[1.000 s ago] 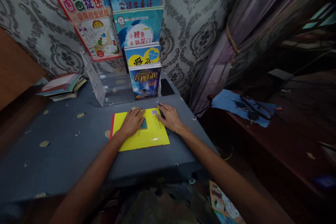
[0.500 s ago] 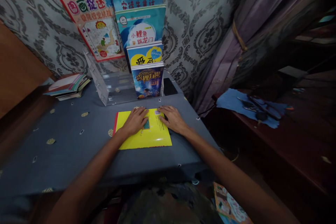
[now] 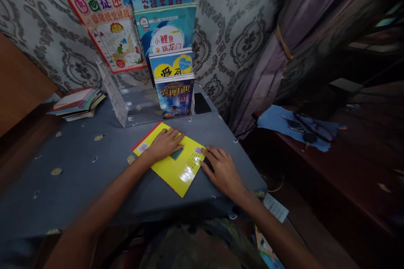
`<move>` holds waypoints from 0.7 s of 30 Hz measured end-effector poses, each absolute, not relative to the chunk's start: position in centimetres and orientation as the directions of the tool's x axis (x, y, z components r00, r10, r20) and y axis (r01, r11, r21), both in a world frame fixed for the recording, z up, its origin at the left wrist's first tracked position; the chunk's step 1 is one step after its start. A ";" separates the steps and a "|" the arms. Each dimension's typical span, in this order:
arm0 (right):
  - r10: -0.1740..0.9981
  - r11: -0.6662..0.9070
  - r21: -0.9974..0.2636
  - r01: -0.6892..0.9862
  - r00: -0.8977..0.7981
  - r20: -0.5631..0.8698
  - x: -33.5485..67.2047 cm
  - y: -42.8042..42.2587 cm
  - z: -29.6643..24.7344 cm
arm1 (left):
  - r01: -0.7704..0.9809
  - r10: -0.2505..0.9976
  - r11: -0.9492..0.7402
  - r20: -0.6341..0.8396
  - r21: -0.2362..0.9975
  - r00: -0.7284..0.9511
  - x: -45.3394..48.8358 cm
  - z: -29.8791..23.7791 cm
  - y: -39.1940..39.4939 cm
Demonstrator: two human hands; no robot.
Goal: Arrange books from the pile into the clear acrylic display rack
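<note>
A yellow book (image 3: 186, 170) with a red spine strip lies at a slant on the grey tablecloth, its barcode and small printed text facing up. My left hand (image 3: 164, 144) rests flat on its upper part, fingers stretched and partly covering a green panel. At the book's right corner is my right hand (image 3: 222, 172), its fingers extended and its thumb apart, the fingertips at the cover's edge. Beneath that palm is a dark patch I cannot make out.
Behind the book, a clear acrylic rack (image 3: 118, 101) holds several upright children's books (image 3: 166, 35). A black phone (image 3: 202, 104) lies beside it. Stacked books (image 3: 77, 103) sit at the table's left. A blue cloth (image 3: 274, 122) with tools lies on a dark red surface (image 3: 315, 176) at right.
The yellow book has turned clockwise, from nearly square to slanted. My right hand has moved right and nearer to me; my left hand stays on the cover.
</note>
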State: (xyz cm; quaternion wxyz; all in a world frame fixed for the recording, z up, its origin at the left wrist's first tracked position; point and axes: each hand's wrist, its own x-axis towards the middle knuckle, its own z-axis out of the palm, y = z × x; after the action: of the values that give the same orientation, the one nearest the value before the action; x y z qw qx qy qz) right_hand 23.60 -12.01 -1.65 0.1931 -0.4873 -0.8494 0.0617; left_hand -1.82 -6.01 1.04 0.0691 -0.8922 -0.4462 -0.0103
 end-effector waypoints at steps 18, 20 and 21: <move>0.821 0.548 -0.370 0.750 -0.400 0.407 22.4 -18.8 -2.7 | 0.787 0.784 -0.613 0.074 -0.067 0.617 -1.0 0.5 -5.3; 0.802 0.563 -0.345 0.751 -0.394 0.450 22.3 -18.8 -3.0 | 0.780 0.776 -0.623 0.075 -0.054 0.626 -1.1 0.4 -4.9; 0.793 0.569 -0.334 0.751 -0.393 0.465 22.3 -18.8 -3.0 | 0.777 0.773 -0.628 0.075 -0.055 0.630 -1.2 0.3 -4.7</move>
State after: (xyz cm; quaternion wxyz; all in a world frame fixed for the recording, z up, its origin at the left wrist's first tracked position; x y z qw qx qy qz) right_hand 22.28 -18.76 -3.03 0.2983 -0.4630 -0.8339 0.0348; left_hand -1.19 -4.70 0.33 0.0409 -0.9018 -0.4296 -0.0222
